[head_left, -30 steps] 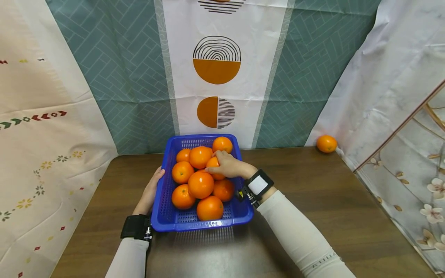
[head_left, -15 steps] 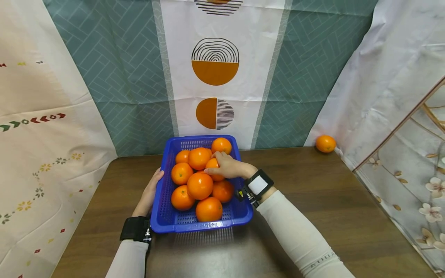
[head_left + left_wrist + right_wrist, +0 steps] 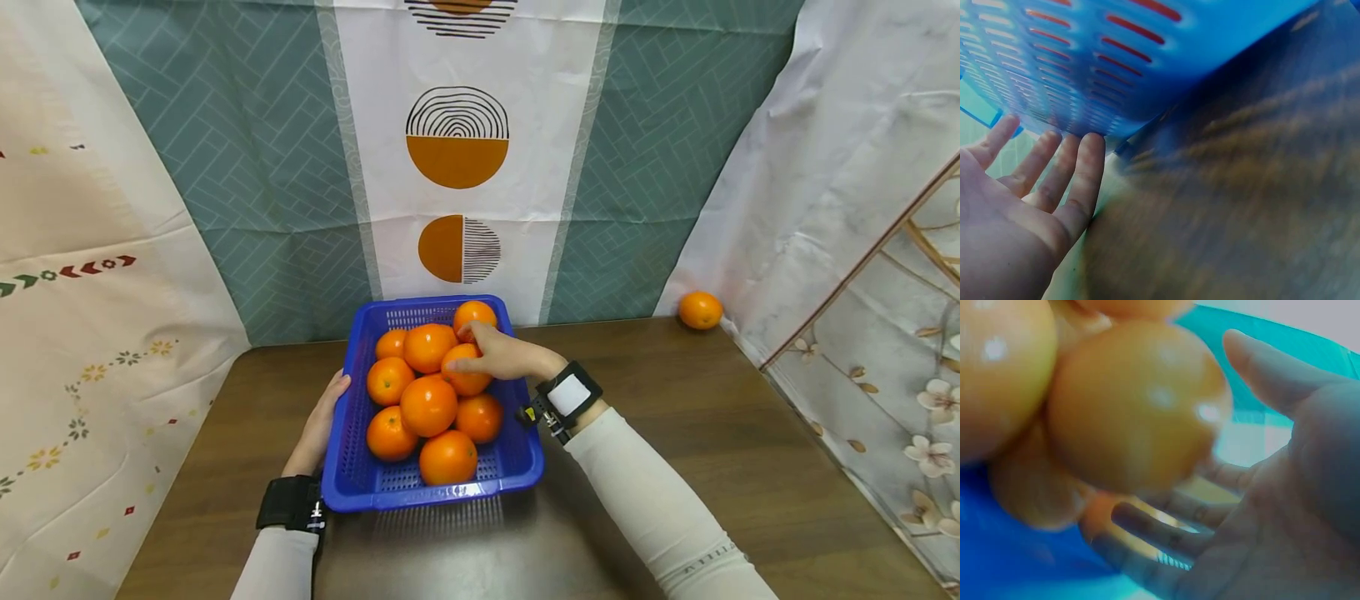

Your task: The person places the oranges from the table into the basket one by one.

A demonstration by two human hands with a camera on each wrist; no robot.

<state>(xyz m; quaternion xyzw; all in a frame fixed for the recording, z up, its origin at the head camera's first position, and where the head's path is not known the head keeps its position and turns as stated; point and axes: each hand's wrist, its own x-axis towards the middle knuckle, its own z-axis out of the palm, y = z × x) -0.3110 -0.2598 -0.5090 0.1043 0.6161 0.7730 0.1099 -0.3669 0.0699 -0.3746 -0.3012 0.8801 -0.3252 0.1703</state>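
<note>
A blue plastic basket (image 3: pixel 435 498) with slotted walls stands on the table, heaped with several oranges. My left hand (image 3: pixel 318 425) is at the basket's left side. In the left wrist view its fingers (image 3: pixel 1089 169) lie nearly straight, fingertips against the slotted blue wall (image 3: pixel 1210 31). Over the basket's right side, my right hand (image 3: pixel 513 354) is spread around an orange (image 3: pixel 467 371). The right wrist view shows the thumb (image 3: pixel 1260 369) apart from that orange (image 3: pixel 1138 406), the other fingers reaching behind and below it; whether they touch it I cannot tell.
One more orange (image 3: pixel 701 310) lies alone at the table's back right corner. Patterned cloths (image 3: pixel 300 250) hang behind the table and along both sides. The wooden table (image 3: pixel 675 417) extends on either side of the basket.
My right hand has loosened from the orange and drawn slightly right, its thumb now apart from the fruit. The left hand stays at the basket. The head view has shifted slightly.
</note>
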